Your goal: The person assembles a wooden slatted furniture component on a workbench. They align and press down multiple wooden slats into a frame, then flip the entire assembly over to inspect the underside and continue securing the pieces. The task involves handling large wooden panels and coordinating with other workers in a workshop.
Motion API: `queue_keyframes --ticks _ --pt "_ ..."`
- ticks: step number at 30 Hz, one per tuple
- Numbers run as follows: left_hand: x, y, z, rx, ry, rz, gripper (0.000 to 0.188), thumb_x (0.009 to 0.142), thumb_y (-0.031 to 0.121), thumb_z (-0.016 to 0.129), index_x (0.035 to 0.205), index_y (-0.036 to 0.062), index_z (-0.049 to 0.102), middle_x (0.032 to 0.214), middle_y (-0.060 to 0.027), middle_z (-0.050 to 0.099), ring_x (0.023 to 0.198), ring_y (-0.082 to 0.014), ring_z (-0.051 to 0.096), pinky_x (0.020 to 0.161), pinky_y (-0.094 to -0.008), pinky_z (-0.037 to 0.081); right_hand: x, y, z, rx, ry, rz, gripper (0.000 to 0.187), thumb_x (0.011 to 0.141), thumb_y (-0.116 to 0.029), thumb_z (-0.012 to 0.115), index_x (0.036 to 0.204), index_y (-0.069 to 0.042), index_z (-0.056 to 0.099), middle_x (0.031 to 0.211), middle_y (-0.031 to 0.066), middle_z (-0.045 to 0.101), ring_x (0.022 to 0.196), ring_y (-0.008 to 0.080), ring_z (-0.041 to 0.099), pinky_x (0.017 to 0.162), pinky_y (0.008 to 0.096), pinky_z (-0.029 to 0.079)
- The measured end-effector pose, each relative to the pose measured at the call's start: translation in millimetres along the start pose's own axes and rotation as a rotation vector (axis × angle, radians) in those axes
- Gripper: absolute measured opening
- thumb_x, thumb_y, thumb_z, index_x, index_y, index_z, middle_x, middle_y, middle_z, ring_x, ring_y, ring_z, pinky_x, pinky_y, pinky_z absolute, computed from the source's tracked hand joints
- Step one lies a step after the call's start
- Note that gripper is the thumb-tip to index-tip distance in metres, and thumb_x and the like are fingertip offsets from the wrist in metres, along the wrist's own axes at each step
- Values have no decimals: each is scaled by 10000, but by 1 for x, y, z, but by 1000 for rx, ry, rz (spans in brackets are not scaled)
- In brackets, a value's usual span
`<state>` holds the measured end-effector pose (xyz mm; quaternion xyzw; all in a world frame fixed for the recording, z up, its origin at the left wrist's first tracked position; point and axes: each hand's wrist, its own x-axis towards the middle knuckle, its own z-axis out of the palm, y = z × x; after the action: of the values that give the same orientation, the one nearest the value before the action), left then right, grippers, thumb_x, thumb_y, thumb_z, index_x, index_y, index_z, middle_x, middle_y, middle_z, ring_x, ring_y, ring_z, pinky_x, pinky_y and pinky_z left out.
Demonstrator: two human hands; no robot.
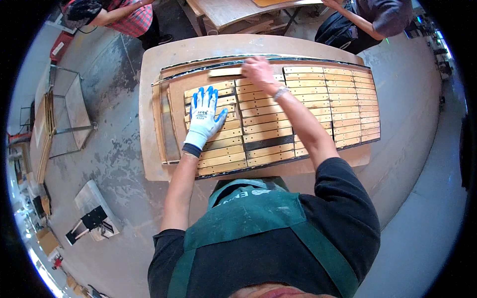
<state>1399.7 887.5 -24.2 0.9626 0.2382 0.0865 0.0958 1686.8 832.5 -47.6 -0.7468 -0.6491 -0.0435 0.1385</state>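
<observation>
My left hand (203, 115), in a white and blue work glove, lies with fingers spread on the leftmost column of short wooden slats (226, 140). Beyond the columns, my bare right hand (259, 74) has its fingers curled round the right end of a loose pale slat (224, 72); the fingertips are partly hidden. The slats lie side by side in several columns, many with small dark holes, forming one panel. One dark slat (269, 143) stands out in the second column. Gaps show between some slats near my left hand.
Long dark-edged strips (198, 69) run along the table's far side, and more wooden strips (158, 126) lie at its left. The panel rests on a brown table (149, 154). Two people stand beyond, near another table (233, 12). A rack with boards (48, 129) stands left.
</observation>
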Motion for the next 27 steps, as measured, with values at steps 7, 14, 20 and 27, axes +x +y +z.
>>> queue_keyframes --ticks 7,14,20,27 --pt "-12 -28 -3 -137 127 -31 695 973 464 561 1535 89 396 1594 -199 346 1488 -417 272 1225 -551 156 -101 89 -65 -252 -38 14 192 845 -168 671 1031 -150 717 1246 -11 666 1263 263 515 1078 484 341" --pt "-59 -69 20 -24 133 -263 834 980 530 536 1568 -1 278 1619 -252 271 1499 -449 211 1218 -575 133 -184 13 -78 61 164 382 254 874 -91 666 1128 -99 672 1324 84 620 1276 315 507 1054 477 402" --pt "-49 -38 15 -83 184 -203 833 978 526 547 1560 -10 286 1603 -282 275 1491 -457 220 1235 -540 112 -278 -79 -90 357 292 676 229 898 -39 647 1123 -38 688 1285 141 648 1184 318 587 1032 427 468" --pt "-105 -22 -28 -265 96 -159 701 989 411 593 1538 42 362 1565 -323 291 1453 -479 272 1206 -562 188 -339 -149 -99 366 331 884 207 913 -26 635 1113 -16 691 1245 149 672 1138 298 638 971 388 527"
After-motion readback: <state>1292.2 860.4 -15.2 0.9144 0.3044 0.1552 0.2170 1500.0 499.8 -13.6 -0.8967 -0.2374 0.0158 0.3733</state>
